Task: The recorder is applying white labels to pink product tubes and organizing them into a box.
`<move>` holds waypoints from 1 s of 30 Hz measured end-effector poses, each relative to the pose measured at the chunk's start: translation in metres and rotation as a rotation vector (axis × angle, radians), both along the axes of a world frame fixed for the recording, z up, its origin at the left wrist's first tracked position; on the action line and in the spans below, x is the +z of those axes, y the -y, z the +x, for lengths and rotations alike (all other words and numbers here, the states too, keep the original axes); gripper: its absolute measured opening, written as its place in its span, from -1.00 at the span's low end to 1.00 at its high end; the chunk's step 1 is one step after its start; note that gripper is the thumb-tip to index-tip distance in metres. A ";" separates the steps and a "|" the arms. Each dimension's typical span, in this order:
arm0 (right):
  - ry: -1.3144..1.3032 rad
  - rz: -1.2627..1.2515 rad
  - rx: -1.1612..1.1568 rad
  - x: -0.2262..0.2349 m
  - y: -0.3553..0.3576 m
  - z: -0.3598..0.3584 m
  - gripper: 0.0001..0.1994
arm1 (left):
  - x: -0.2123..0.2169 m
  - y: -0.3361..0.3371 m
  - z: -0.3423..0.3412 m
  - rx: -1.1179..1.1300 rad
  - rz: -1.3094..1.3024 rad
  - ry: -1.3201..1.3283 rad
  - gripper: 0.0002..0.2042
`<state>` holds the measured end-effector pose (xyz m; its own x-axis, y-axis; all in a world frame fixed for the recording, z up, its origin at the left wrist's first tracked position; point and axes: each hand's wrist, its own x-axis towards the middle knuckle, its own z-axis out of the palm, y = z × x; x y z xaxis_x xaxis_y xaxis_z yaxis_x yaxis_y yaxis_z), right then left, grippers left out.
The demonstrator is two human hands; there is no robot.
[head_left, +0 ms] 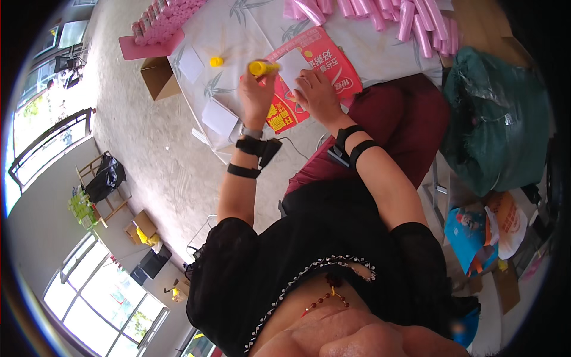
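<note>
The left hand [257, 89] has its grip closed around a yellow glue stick [262, 68], whose long axis runs sideways with the tip pointing toward the white paper square [292, 64] just beside it. That square lies on a red printed leaflet [315, 74] on the cloth-covered surface [250, 35]. The right hand [318, 95] rests flat on the leaflet, fingers spread, pinning it and apparently holding nothing (its fingertips are blurred). A yellow cap [216, 60] sits apart, to the left.
</note>
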<state>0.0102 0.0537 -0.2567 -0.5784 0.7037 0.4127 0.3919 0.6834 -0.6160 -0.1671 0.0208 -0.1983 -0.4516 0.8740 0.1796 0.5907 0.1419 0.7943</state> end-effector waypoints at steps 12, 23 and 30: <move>-0.024 -0.022 0.006 0.002 -0.001 -0.001 -0.69 | 0.002 -0.021 -0.001 -0.035 0.020 -0.026 -0.75; -0.013 0.017 -0.020 0.004 0.002 -0.003 -0.63 | 0.000 -0.022 0.000 -0.055 0.041 -0.073 -0.75; 0.010 -0.016 0.003 0.000 0.000 -0.001 -0.65 | 0.005 0.004 0.025 -0.107 -0.004 0.040 -0.71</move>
<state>0.0093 0.0534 -0.2567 -0.5848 0.7083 0.3955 0.3962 0.6748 -0.6227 -0.1425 0.0164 -0.1933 -0.3627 0.9181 0.1600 0.5708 0.0831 0.8169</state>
